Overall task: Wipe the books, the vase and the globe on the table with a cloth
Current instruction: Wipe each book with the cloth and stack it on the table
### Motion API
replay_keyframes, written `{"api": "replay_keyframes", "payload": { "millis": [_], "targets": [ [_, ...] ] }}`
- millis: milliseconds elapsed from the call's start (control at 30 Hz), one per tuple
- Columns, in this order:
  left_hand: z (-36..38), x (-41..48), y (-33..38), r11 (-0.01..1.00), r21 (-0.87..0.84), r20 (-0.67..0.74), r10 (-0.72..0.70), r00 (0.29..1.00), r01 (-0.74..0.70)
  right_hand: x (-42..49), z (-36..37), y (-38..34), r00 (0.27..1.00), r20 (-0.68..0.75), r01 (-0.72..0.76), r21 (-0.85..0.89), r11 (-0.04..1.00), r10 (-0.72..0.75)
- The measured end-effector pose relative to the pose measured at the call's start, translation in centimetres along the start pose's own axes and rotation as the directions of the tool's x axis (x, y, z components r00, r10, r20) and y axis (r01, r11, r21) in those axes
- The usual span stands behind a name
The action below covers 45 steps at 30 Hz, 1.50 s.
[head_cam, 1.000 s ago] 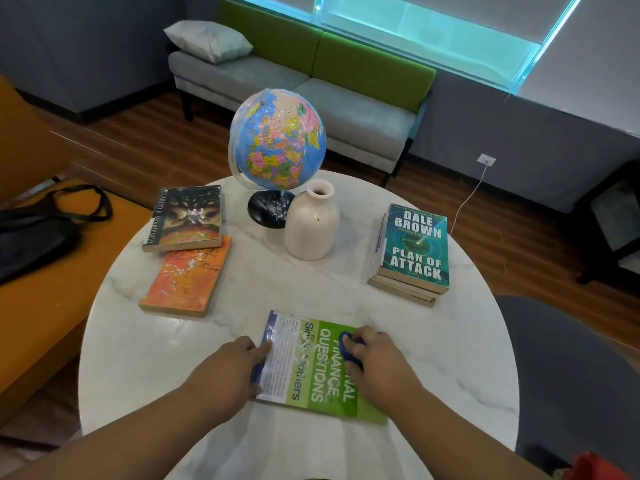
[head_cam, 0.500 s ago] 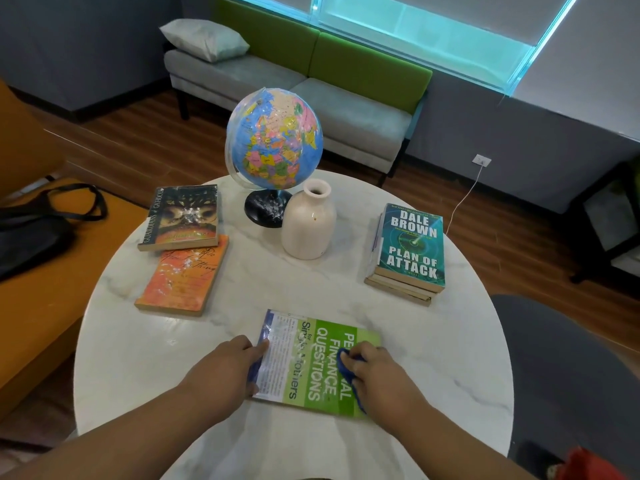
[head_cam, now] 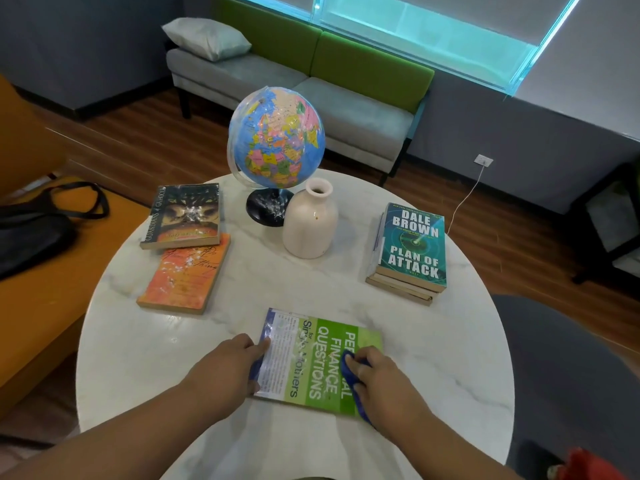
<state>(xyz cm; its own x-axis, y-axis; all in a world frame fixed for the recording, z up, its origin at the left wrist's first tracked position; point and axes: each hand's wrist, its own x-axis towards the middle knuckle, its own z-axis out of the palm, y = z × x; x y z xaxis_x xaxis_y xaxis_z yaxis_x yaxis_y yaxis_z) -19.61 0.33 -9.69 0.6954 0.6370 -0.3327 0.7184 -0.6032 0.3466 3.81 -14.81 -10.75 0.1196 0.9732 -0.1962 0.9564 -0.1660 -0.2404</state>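
A green finance book [head_cam: 313,358] lies flat near the front of the round marble table [head_cam: 138,358]. My left hand [head_cam: 225,370] presses on its left edge. My right hand [head_cam: 384,386] is closed on a blue cloth [head_cam: 348,370] pressed against the book's right side. A dusty orange book [head_cam: 185,273] and a dark book [head_cam: 185,216] lie at the left. The globe [head_cam: 277,136] stands at the back beside a cream vase [head_cam: 310,221]. At the right sits a stack with a teal book [head_cam: 412,245] on top.
A grey and green sofa [head_cam: 311,81] with a pillow stands behind the table. An orange seat [head_cam: 31,306] with a black bag [head_cam: 31,230] is at the left. A dark chair [head_cam: 568,368] sits close at the right. A white cable [head_cam: 467,199] runs to a wall socket.
My right hand with the blue cloth has slid toward me and to the right along the green book's right side. My left hand has stayed on the book's left edge.
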Motion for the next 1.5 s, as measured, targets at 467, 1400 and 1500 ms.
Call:
{"api": "replay_keyframes", "payload": {
  "millis": [467,1400,1500],
  "targets": [
    [0.1,0.0,-0.1,1.000,0.003,0.022,0.002,1.000,-0.003,-2.7,0.0,-1.1,0.995,0.023,-0.103,0.111,0.988,0.101],
    [-0.3,3.0,-1.5,0.995,-0.044,-0.045,0.085,0.995,-0.087,-0.6,-3.7,1.6,0.938,0.180,-0.268,-0.169,0.949,0.297],
    [0.6,0.9,-1.4,0.989,-0.118,-0.074,0.076,0.994,-0.085,1.7,-4.1,1.7,0.928,0.170,-0.329,-0.054,0.943,0.333]
  ]
}}
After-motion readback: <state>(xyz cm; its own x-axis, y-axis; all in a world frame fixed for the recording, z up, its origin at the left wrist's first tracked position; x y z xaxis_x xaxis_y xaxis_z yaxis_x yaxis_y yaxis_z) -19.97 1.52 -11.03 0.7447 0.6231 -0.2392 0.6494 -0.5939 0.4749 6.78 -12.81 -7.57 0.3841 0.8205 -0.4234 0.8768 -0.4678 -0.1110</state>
